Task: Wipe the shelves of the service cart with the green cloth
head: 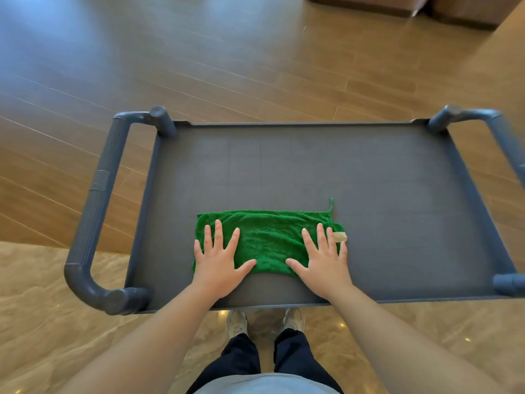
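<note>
The green cloth (268,241) lies folded flat on the top shelf (312,166) of the service cart (480,211), near the front edge and a little left of centre; the left hand (217,258) presses its left end with fingers straight and spread, gripping nothing; the right hand (324,258) does likewise on the right end, palm partly off the cloth and on the bare shelf.

The risks, as I judge them: flat palms pin the cloth by friction only, so a fast stroke may leave it bunched or slid out from under the fingers; a hard push toward the far rim could roll the cart across the smooth floor (199,66) — no hand holds the left handle (102,200); the lower shelves are hidden from this view and are easily skipped — the far half of the top shelf too.
</note>
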`<state>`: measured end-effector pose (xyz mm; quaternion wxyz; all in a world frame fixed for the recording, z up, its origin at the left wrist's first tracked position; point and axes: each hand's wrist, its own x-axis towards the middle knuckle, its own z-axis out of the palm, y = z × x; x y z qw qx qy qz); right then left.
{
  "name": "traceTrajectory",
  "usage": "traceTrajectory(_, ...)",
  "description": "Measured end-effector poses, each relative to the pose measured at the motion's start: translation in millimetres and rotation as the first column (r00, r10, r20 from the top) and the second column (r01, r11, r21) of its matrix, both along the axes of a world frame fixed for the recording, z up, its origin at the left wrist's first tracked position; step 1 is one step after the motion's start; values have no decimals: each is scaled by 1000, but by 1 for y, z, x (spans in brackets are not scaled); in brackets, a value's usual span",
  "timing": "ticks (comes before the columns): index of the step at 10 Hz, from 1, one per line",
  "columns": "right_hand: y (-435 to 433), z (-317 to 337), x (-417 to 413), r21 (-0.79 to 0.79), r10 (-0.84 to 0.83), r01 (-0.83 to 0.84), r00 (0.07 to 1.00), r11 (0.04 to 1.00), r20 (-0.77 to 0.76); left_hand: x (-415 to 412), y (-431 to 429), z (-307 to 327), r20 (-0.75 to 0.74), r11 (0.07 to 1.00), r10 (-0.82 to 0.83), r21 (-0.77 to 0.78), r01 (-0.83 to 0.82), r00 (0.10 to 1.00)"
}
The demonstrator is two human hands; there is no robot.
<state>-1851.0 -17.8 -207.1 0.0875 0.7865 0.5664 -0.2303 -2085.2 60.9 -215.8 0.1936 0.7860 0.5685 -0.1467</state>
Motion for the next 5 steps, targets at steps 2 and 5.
traceTrajectory(2,-4,22,-18,62,-158,170,974,984,-161,-3,-7,13,171,995,91,-45,-84,981)
traceTrajectory(5,-32,46,-22,184,-228,290,927,939,-299,9,-28,34,314,988,157,-63,-144,937)
